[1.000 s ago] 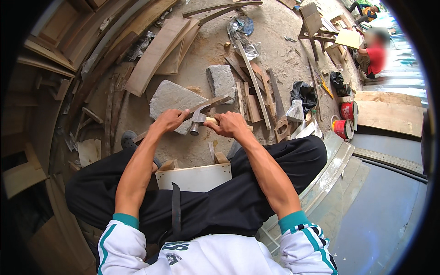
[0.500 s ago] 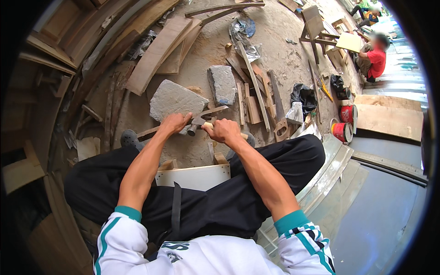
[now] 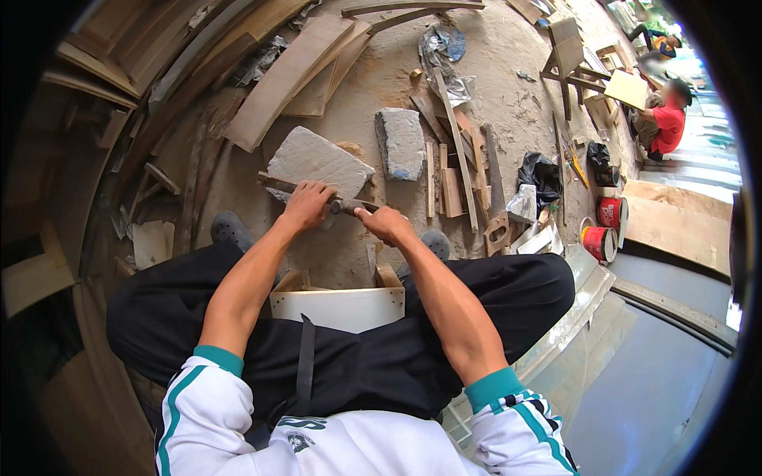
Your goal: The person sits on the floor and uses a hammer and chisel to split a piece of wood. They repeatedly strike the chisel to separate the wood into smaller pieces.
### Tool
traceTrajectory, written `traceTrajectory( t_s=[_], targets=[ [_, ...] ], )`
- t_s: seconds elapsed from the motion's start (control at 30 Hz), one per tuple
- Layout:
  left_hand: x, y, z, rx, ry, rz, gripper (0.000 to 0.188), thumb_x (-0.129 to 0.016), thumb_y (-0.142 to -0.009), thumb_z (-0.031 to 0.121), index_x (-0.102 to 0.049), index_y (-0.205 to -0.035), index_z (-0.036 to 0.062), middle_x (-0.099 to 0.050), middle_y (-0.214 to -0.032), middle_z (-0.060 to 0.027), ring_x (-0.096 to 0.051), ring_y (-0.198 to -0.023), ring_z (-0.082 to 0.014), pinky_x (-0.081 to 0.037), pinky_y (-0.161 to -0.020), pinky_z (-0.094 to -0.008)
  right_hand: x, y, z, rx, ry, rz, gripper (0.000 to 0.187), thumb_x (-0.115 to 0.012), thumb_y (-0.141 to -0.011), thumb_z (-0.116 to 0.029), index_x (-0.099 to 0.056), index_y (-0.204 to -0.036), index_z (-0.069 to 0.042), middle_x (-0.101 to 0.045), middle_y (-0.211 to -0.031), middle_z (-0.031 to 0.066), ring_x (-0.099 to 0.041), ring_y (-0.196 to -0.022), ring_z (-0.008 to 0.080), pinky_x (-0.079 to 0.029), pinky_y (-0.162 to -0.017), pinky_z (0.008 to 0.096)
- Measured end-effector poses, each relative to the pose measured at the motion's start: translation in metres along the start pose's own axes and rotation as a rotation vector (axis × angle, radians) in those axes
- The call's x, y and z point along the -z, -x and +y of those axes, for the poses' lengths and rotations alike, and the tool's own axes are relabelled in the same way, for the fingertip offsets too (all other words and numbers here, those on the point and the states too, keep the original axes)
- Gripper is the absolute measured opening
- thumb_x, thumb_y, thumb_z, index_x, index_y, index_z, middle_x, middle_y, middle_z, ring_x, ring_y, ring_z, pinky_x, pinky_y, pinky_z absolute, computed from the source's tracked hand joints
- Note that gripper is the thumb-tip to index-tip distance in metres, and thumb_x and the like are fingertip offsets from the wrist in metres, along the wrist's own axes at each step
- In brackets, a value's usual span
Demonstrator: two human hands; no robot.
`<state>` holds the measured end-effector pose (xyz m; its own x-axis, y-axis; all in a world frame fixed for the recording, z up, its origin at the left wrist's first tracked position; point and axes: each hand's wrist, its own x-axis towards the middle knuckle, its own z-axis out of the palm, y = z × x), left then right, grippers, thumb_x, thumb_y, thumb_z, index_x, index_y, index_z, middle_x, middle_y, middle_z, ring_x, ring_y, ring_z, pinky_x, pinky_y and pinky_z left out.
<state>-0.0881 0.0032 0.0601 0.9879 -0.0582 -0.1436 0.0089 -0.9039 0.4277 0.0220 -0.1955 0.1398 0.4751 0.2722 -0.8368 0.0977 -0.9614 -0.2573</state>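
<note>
— Both hands grip now: our left hand (image 3: 308, 205) pins a wood strip (image 3: 274, 183) on the flat stone (image 3: 317, 163), our right hand (image 3: 384, 224) wraps the hammer (image 3: 347, 207).
— A glancing blow could catch our left fingers.

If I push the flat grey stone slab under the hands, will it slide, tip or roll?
The slab looks thick and solid, so probably heavy and stiff. It lies flat on the sandy ground, so it would likely drag, not roll or tip. Its surface looks rough, so hardly slippery. The left hand rests at its near edge.
</note>
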Motion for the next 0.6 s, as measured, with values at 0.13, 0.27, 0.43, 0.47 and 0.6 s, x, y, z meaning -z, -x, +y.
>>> traceTrajectory(
  t_s=[0.13,0.27,0.43,0.47,0.6],
  targets=[
    [-0.013,0.009,-0.002,0.019,-0.131,0.268,0.043,-0.073,-0.080,0.022,-0.062,-0.120,0.0144,-0.058,-0.128,-0.0106,-0.050,-0.124,-0.0291,-0.037,-0.107,-0.0462,-0.001,-0.020,-0.004,-0.023,-0.118,-0.089,0.069,-0.050,-0.094,-0.064,-0.054,-0.062,-0.004,-0.051,-0.054,0.0070,-0.051,-0.049,0.0210,-0.038,-0.049,0.0388],
    [-0.015,0.016,0.020,0.179,-0.163,0.388,0.045,-0.074,-0.079,0.022,-0.061,-0.122,0.0172,-0.058,-0.127,-0.0094,-0.049,-0.125,-0.0281,-0.036,-0.108,-0.0483,0.010,-0.027,-0.007,-0.039,-0.006,-0.125,0.071,-0.048,-0.093,-0.067,-0.066,-0.074,-0.001,-0.064,-0.066,0.0083,-0.066,-0.066,0.0236,-0.050,-0.065,0.0396],
    [-0.011,0.016,0.008,0.154,-0.263,0.206,0.034,-0.072,-0.081,0.023,-0.062,-0.113,0.0168,-0.059,-0.109,-0.0058,-0.055,-0.111,-0.0247,-0.043,-0.094,-0.0443,0.022,-0.009,-0.013,-0.024,0.135,-0.092,0.071,-0.051,-0.090,-0.069,-0.067,-0.074,-0.002,-0.064,-0.067,0.0088,-0.066,-0.065,0.0246,-0.050,-0.063,0.0393],
    [-0.013,0.018,0.008,0.119,-0.266,0.206,0.031,-0.071,-0.081,0.023,-0.062,-0.110,0.0170,-0.059,-0.105,-0.0047,-0.056,-0.106,-0.0235,-0.044,-0.089,-0.0429,0.023,-0.004,-0.012,0.005,0.151,-0.057,0.073,-0.051,-0.090,-0.070,-0.064,-0.067,-0.002,-0.062,-0.062,0.0097,-0.063,-0.059,0.0249,-0.048,-0.058,0.0393],
    [-0.031,0.036,0.010,-0.111,-0.344,0.215,0.019,-0.064,-0.082,0.023,-0.061,-0.099,0.0161,-0.058,-0.094,-0.0014,-0.060,-0.091,-0.0187,-0.046,-0.068,-0.0367,0.023,0.014,0.000,0.054,0.242,-0.020,0.075,-0.054,-0.087,-0.073,-0.066,-0.066,-0.002,-0.063,-0.063,0.0103,-0.065,-0.060,0.0249,-0.048,-0.057,0.0391]
  ],
)
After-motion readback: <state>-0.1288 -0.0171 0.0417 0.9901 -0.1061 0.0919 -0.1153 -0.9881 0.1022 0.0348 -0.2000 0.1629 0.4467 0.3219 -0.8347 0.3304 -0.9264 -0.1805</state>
